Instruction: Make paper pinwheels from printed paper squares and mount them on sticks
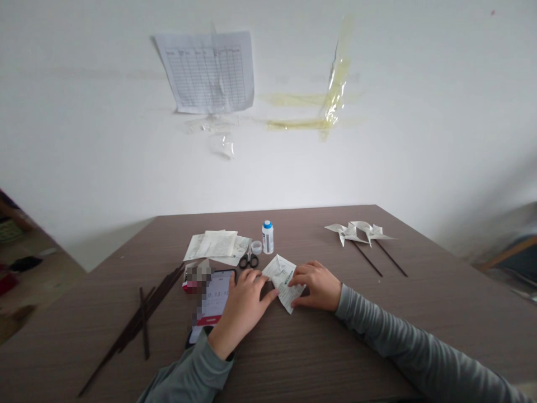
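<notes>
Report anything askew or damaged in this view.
On the wall, the printed sheet looks askew, its left edge slanting; right of it, yellowed tape is wrinkled and holds no sheet. No spill shows on the table.

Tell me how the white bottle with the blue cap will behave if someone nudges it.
The bottle would probably tip if pushed near its top, since it stands upright and is taller than wide. Once down, it may roll, as its body looks round. Its smooth-looking surface could feel slightly slippery.
</notes>
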### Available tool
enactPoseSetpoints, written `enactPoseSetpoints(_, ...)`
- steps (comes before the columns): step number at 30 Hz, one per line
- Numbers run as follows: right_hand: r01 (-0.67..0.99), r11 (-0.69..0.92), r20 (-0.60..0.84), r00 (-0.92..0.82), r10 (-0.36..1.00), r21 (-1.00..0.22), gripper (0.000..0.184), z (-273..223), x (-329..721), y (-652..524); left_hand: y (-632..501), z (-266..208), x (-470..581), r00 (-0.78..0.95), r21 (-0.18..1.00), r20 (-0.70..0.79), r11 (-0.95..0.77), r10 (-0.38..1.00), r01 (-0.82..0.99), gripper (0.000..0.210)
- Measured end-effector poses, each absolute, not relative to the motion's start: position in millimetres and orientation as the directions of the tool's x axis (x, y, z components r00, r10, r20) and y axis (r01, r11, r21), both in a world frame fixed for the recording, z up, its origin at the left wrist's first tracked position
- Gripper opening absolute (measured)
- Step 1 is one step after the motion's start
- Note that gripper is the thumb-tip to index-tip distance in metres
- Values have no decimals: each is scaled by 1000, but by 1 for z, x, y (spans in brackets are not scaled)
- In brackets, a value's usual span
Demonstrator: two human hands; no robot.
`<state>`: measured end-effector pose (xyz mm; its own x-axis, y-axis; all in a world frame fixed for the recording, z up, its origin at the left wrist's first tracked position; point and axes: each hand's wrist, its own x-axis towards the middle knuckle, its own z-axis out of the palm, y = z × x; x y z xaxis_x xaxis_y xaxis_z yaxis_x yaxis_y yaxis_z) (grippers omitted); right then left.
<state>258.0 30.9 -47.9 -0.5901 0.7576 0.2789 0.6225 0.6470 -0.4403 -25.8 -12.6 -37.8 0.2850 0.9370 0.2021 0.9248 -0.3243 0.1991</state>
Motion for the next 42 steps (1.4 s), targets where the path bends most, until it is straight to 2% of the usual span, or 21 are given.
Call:
enactPoseSetpoints(12,612,631,301,-561,771,-476,15,-50,255,32,-19,-26,-20,270,234,203,-315,941,920,26)
enactPoseSetpoints(21,634,642,277,-584,763,-431,51,-48,258,28,-20,-27,-20,257,253,220,-310,941,917,24)
enactPoseSetpoints(28,646,615,250,-570,783,-453,22,-51,258,31,-17,-32,-23,267,247,208,-315,941,917,30)
enactPoseSetpoints(38,701,565,295,-482,825,-435,19,-73,256,36,-20,-30,-17,287,289,216,-342,933,894,51)
enactPoseSetpoints(42,723,480,266,-399,877,-497,22,-74,250,35,-20,-31,-14,298,310,200,-349,934,885,59)
